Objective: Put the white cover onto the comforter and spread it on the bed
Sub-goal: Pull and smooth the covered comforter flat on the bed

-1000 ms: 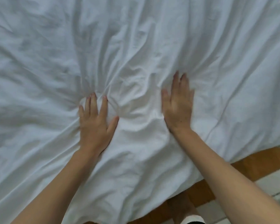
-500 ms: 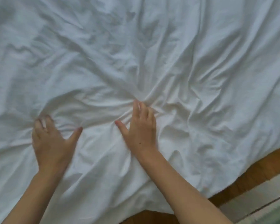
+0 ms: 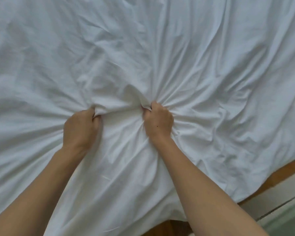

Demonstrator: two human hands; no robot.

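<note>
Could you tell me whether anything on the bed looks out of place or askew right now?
The white cover is heavily creased, not spread smooth: the left hand and right hand each grip a bunch, with folds radiating outward. No damage shows.

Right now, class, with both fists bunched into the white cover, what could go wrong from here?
1. The left hand and right hand grip only small bunches of the white cover; a pull may shift the cover alone and leave the filling lumped.
2. Creases fan out from both fists, so tugging harder could deepen the wrinkles.
3. The near edge already hangs over the wooden floor; pulling toward the body may drag it down.
</note>
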